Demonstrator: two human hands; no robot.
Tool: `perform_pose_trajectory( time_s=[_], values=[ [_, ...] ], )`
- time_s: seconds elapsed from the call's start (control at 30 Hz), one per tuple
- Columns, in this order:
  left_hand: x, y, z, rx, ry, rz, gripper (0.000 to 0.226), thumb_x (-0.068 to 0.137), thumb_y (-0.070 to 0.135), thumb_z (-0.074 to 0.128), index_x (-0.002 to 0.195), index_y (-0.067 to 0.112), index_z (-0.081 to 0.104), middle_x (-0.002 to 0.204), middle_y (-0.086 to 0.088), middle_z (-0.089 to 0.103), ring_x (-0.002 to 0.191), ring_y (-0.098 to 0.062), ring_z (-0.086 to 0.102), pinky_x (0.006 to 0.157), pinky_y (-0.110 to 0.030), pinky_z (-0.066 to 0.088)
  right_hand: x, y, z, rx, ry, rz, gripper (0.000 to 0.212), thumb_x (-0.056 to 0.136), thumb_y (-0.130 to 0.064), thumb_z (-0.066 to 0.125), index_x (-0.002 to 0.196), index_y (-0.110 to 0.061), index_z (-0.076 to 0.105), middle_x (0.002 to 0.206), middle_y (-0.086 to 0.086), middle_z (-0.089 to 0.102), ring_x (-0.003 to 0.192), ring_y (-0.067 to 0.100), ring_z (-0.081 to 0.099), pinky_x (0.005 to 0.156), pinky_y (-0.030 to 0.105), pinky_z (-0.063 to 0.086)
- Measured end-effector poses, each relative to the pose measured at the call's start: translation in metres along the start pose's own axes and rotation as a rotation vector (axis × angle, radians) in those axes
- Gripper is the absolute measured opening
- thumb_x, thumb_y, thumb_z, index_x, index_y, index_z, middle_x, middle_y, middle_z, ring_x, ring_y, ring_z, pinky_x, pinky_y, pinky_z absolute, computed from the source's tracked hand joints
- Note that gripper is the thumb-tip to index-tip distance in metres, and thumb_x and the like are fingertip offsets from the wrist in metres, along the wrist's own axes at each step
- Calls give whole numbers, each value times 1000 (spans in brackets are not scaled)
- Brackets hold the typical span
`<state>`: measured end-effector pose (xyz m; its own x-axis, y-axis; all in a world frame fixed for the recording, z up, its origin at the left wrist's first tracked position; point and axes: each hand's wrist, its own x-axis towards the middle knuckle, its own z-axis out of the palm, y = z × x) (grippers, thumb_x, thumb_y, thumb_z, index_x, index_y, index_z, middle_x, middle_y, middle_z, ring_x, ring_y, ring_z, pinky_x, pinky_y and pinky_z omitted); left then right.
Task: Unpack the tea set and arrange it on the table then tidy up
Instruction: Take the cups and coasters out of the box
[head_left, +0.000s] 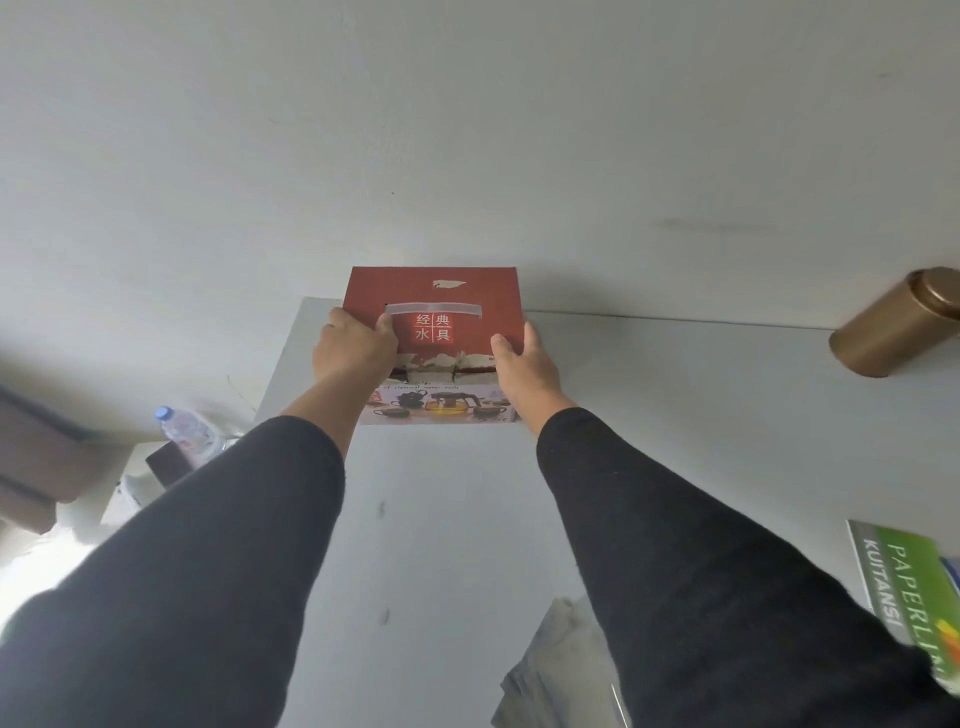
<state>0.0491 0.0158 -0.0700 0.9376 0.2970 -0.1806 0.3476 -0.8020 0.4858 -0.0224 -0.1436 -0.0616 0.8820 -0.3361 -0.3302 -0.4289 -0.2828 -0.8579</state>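
A red tea set box (457, 301) with white Chinese characters and a pale carry handle on top stands on the white table (675, 395), close to the wall at the far edge. Its front shows a picture of a glass teapot and cups. My left hand (356, 348) grips the box's left side, thumb on the lid near the handle. My right hand (522, 364) holds the right side, thumb on the lid's front edge. Both arms are stretched out in black sleeves. The box is closed, so its contents are hidden.
A gold cylindrical tin (893, 325) stands at the table's far right. A green receipt book (909, 587) lies at the right edge, and a grey stack of papers (561, 670) sits near the front. A water bottle (187, 431) stands on a lower surface left of the table.
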Motion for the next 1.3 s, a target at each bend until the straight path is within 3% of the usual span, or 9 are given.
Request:
perform_pose_trajectory(
  time_s=[0.33,0.5,0.6,0.67,0.77,0.87,1.07,1.2,1.3],
  values=[
    [-64,-9,8,-11,-73,13,57,93,51,43,129,7,35,124,-16,55,110,-37,56,90,-42,49,-56,40,-33,-44,10,7,58,99,-35,39,150,-21,16,145,2,43,128,23,45,98,29,37],
    [-72,-9,0,-78,-103,44,61,93,46,48,134,3,34,132,-17,45,119,-35,49,94,-42,43,-59,42,-25,-506,222,-189,66,91,-43,53,146,-18,28,149,9,33,138,26,31,106,45,34],
    [-71,-9,-6,-85,-96,73,65,91,45,53,136,2,33,134,-16,40,122,-33,46,97,-42,42,-64,42,-12,-725,418,-576,36,77,-35,70,104,-13,61,128,12,51,126,31,44,91,48,43],
    [-69,-9,-8,-101,-101,81,66,90,45,56,136,4,33,133,-15,40,121,-33,47,96,-41,43,-69,43,-4,-711,463,-686,20,73,-27,72,71,-12,60,105,9,60,109,31,55,80,44,46],
    [-67,-7,-9,-150,-120,58,65,88,42,59,135,5,34,133,-15,40,118,-33,50,95,-40,43,-76,48,3,-688,456,-665,20,74,-24,66,59,-12,62,101,7,63,107,30,57,78,43,45],
    [-66,-6,-7,-188,-123,38,63,88,41,60,134,5,35,133,-15,40,117,-34,51,94,-41,44,-81,56,9,-666,461,-620,20,75,-27,61,63,-14,69,121,8,62,123,30,50,89,44,39],
    [-65,-3,-5,-244,-140,-34,60,87,37,64,132,6,36,133,-15,39,117,-34,50,98,-45,45,-89,64,22,-374,317,-343,15,82,-29,62,89,-21,73,155,-3,26,146,18,10,112,44,16],
    [-65,-1,-10,-222,-142,-52,66,82,42,68,132,8,39,133,-14,39,116,-32,51,98,-41,46,-83,58,9,-346,243,-302,16,81,-32,60,75,-25,73,155,-5,25,145,20,8,115,46,13],
    [-63,1,-17,-236,-132,-87,66,79,53,64,126,8,49,127,-13,46,109,-31,55,95,-42,49,-80,46,3,-241,331,-237,24,78,-34,54,73,-21,73,153,-1,28,143,21,15,114,41,17]
  ],
)
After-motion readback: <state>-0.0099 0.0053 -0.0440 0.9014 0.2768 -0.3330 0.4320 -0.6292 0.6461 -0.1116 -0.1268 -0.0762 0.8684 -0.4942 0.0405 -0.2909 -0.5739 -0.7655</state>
